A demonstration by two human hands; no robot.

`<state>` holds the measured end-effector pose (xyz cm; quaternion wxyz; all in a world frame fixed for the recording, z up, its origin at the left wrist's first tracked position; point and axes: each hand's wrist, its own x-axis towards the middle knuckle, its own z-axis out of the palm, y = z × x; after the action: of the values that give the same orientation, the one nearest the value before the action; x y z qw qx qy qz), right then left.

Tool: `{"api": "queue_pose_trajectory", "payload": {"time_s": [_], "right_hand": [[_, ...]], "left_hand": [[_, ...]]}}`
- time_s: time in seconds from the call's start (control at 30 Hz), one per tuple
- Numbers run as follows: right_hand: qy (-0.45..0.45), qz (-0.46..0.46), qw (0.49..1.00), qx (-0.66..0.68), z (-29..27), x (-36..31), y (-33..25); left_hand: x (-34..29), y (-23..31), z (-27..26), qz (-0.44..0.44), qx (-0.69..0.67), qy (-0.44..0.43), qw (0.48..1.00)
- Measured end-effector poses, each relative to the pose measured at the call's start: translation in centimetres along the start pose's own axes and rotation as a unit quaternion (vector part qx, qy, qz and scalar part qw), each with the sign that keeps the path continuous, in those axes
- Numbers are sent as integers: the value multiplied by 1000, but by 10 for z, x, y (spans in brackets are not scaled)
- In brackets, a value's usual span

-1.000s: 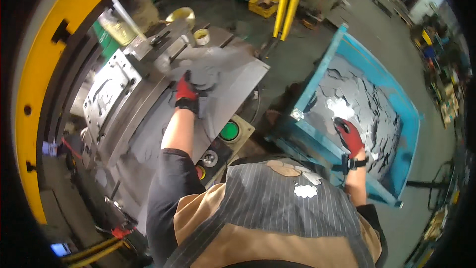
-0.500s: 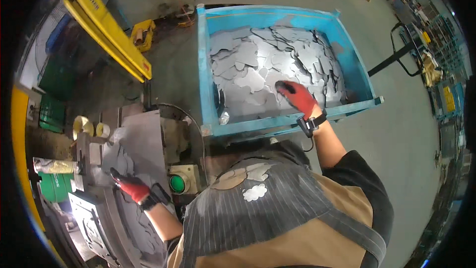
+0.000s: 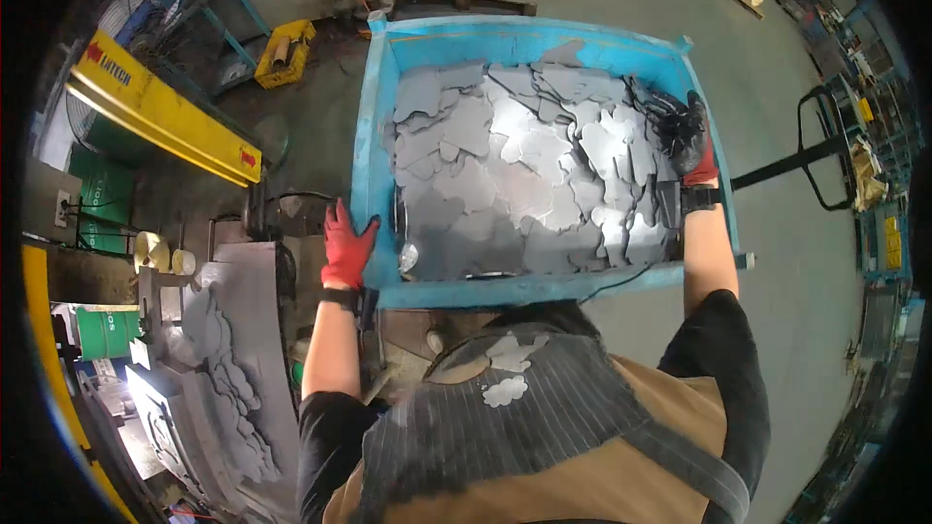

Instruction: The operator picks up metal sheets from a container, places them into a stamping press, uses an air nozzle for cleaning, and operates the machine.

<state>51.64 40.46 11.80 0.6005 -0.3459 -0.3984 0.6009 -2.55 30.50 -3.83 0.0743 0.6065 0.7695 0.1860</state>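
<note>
Fingers (image 3: pixel 340 214) of our left hand (image 3: pixel 348 246) spread apart at left rim of bin (image 3: pixel 367 116); contact unclear. Our right hand (image 3: pixel 703 161) inside bin at its right wall, next to dark bundle (image 3: pixel 672 122); whether those fingers grip it, we cannot tell. Plates (image 3: pixel 529 184), grey and overlapping, lie inside bin between our hands. Other plates (image 3: pixel 233 383) overlap on surface (image 3: pixel 258 299) to our left.

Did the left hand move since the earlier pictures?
Yes: the left hand moved away from the grey table, rightward, to the left side of the blue bin.
</note>
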Motion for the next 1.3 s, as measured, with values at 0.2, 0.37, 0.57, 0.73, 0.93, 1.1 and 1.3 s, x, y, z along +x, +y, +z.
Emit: {"api": "queue_pose_trajectory", "payload": {"time_s": [0.2,0.37,0.57,0.73,0.93,1.1,1.3], "right_hand": [[-28,153,987,38,-27,108,50],[-120,343,919,153,31,174,236],[98,295,948,69,75,250,465],[266,301,915,-42,143,276,480],[204,288,930,106,170,250,462],[238,338,909,49,148,265,493],[113,341,922,143,184,246,427]], "left_hand": [[70,10,37,-197,-38,-108,974],[59,-13,81,-154,24,-22,988],[73,15,62,-163,16,-52,985],[67,8,63,-216,10,-95,972],[71,11,60,-220,-3,-96,971],[79,19,52,-199,-11,-94,975],[68,10,59,-179,3,-47,983]]}}
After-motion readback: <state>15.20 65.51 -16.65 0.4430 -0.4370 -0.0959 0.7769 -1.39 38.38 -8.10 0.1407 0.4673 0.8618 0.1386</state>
